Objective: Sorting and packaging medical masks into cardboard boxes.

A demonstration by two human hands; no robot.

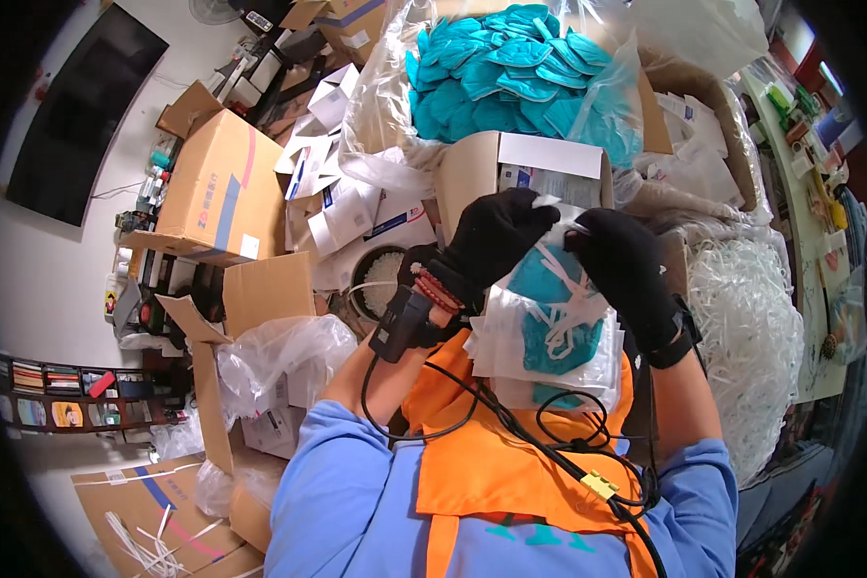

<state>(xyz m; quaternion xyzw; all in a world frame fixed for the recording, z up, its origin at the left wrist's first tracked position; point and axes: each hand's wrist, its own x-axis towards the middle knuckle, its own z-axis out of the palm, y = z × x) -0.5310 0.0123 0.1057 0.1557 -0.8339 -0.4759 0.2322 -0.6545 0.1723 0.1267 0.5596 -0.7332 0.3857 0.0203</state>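
Note:
My left hand (506,231), in a black glove, pinches the upper edge of a clear plastic bag. My right hand (631,279), also black-gloved, is closed at the other side of that edge; its fingertips are partly hidden. A small white piece shows by the left fingertips, and I cannot tell if it is part of the bag. Below the hands, a teal face mask (554,352) with white ear loops shows at the bag. More clear bags (496,337) lie stacked beneath it on my lap, over an orange apron (491,472).
Ahead, a lined box holds a heap of teal masks (511,72). An open carton (467,178) stands just beyond my hands. White straps (742,328) in a clear bag lie right; a dark bucket (356,279) and cartons (226,183) stand left. Black cables (549,448) cross my chest.

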